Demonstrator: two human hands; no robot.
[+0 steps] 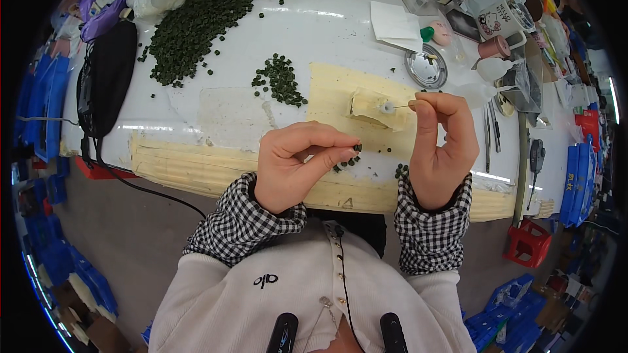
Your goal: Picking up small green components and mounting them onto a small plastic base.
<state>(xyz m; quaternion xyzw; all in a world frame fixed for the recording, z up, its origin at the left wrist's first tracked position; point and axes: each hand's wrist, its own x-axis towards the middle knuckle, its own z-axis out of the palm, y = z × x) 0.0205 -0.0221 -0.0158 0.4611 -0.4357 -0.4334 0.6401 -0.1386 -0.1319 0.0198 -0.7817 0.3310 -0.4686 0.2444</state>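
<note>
In the head view, the left hand (288, 167) pinches one small dark piece (357, 148) between thumb and forefinger above the table's near edge, while the right hand (446, 153) has thumb and forefinger clamped on a thin needle (403, 106), its tip at the white dab (387, 108) on the tape-covered block (367, 116). The held piece is apart from the needle, so its handling looks unfinished. Many others lie loose in a large heap (203, 26) and a small pile (280, 81); I cannot tell which are done.

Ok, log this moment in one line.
Left fingers: pinch dark piece; right fingers: pinch thin rod; rod end: by white piece
</note>
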